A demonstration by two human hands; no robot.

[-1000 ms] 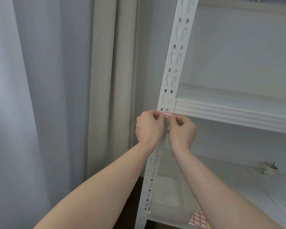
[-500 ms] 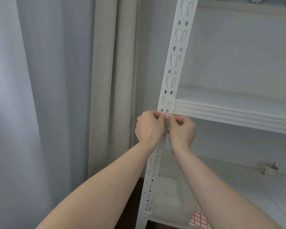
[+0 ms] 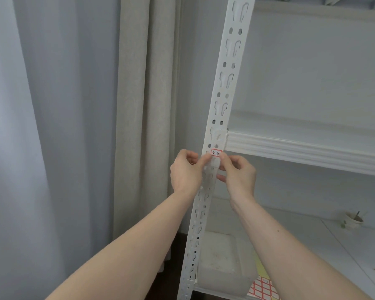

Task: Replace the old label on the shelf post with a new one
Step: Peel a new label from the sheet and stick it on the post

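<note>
Hands pinching label on post, plastic bin contents unclear

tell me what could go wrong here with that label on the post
1. The red-bordered label marked 2-4 sits just under two holes in the shelf post; pressed unevenly, it could end up crooked or creased.
2. Both the left hand and right hand work at its lower edge, so sticky fingers might lift or tear it.
3. The sheet of spare labels lies far below on the bottom shelf, an awkward reach if this one is spoiled.
</note>
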